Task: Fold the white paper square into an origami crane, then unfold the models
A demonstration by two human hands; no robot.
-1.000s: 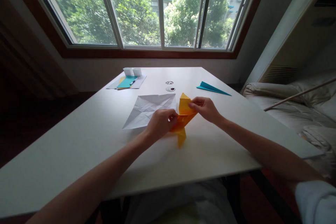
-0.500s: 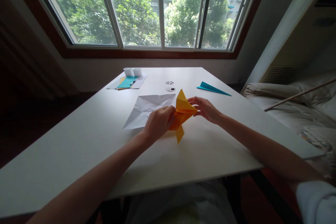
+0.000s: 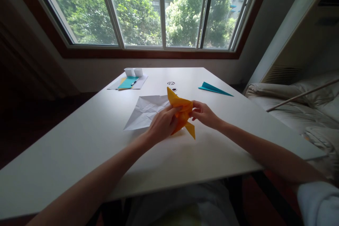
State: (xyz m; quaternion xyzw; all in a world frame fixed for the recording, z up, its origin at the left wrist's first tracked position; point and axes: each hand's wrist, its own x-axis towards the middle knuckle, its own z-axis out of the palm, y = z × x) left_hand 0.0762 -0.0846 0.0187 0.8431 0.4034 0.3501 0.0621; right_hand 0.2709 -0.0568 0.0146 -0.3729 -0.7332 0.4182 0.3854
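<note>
A folded piece of orange-yellow origami paper point(image 3: 182, 114) is held just above the table, one pointed flap up to the left and another down to the right. My left hand point(image 3: 164, 122) grips its left side, fingers over the front and thumb hidden. On its right edge my right hand point(image 3: 203, 113) pinches the paper between thumb and fingers. Behind my left hand a creased white sheet of paper point(image 3: 148, 107) lies flat, partly covered by that hand and the orange paper.
A teal paper plane point(image 3: 214, 89) lies at the right on the white table point(image 3: 79, 155). Back left, two small white paper boxes point(image 3: 134, 72) stand by stacked coloured sheets point(image 3: 128, 82) and a pen point(image 3: 135, 82). Small round pieces point(image 3: 171, 83) lie mid-table. A sofa point(image 3: 286, 102) is at right.
The orange paper has turned, its upper flap swinging left and its lower flap right. My left fingers have spread over its front, and my right hand has closed on its right edge.
</note>
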